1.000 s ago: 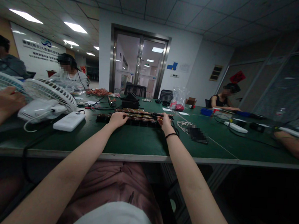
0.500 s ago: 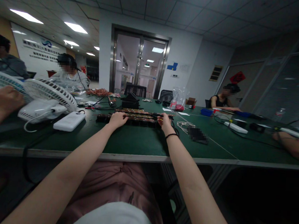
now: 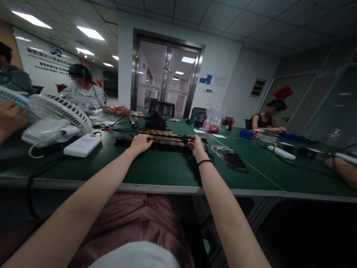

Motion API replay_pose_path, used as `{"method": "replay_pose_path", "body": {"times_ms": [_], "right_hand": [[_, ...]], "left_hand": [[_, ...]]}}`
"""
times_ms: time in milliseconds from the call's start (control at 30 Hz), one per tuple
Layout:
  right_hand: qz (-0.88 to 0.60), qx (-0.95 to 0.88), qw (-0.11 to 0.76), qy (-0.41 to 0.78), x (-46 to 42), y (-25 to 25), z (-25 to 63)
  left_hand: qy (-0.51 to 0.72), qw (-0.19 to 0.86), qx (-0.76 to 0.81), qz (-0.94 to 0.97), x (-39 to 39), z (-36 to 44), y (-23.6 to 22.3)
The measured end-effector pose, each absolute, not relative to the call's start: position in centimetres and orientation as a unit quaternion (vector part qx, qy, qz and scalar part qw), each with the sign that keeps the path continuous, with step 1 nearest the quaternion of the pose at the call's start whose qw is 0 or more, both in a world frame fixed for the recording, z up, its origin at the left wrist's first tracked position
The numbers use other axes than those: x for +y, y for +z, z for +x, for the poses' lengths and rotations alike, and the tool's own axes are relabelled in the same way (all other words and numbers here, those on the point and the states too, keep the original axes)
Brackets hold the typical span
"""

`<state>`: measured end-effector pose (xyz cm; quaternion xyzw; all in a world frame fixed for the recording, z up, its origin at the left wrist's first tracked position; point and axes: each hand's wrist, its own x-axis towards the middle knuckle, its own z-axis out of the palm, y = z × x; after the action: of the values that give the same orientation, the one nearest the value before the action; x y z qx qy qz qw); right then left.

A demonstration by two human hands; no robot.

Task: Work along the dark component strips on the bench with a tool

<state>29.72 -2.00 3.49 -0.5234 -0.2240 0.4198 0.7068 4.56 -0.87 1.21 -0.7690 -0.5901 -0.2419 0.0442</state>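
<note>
Lengthwise across a dark rack [image 3: 122,142] on the green table lie several thin golden-brown rods [image 3: 168,140], possibly strung with small beads; their exact kind is too small to tell. My left hand [image 3: 141,143] is at the left part of the rods, thumb and fingers closed on one of them. Near the right end, my right hand [image 3: 197,147] pinches at the rods too, a small yellow bit showing by its fingertips. The fingers partly hide what each hand grips. A dark band circles my right wrist.
White fans [image 3: 59,117] and a white power bank [image 3: 83,145] stand to the left, beside another person's hand [image 3: 3,116]. A black box [image 3: 155,123] sits behind the rack. Right of it lie a white cable [image 3: 219,151] and a dark phone-like item [image 3: 237,161].
My hands and the rods look nearly unchanged. The other person's hand at the far left has shifted slightly.
</note>
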Motion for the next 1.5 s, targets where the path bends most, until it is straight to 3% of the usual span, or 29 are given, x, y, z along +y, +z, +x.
{"method": "replay_pose_path", "body": {"times_ms": [1500], "right_hand": [[-0.523,-0.231,0.703,0.422,-1.83,3.39,29.73]], "left_hand": [[-0.244,0.044,-0.593,-0.766,-0.69,4.65,1.08]]}}
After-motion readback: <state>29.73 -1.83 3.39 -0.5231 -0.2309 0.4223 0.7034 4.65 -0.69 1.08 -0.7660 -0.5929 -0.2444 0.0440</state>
